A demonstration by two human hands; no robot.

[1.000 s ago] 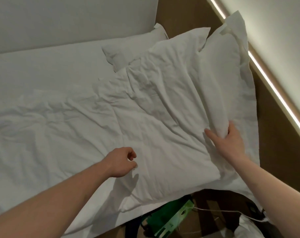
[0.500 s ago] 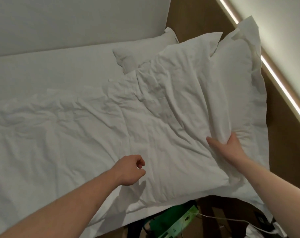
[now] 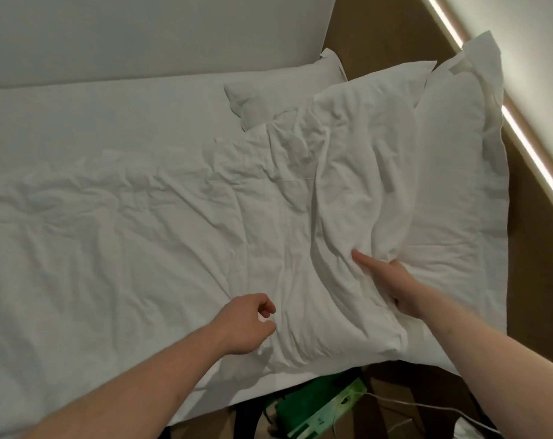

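A crumpled white duvet [image 3: 205,236] covers the bed, and its thick end [image 3: 348,172] lies up against the pillows. My right hand [image 3: 392,283] grips a raised fold of that end: the thumb lies on top and the fingers are tucked under the cloth. Over the duvet near the bed's front edge, my left hand [image 3: 246,324] is curled into a loose fist and holds nothing. A flanged white pillow [image 3: 458,160] lies to the right of the fold, partly under the duvet. A second pillow [image 3: 284,90] sits at the back by the wall.
A white wall [image 3: 142,33] runs along the far side of the bed. A brown wooden panel with a lit strip [image 3: 528,153] borders the right. Below the bed's front edge are a green box [image 3: 316,413] and a white cable [image 3: 427,407] on the floor.
My right hand has slid left and towards me, gathering the duvet into a taller fold under its fingers. The left hand has stayed curled in about the same place.
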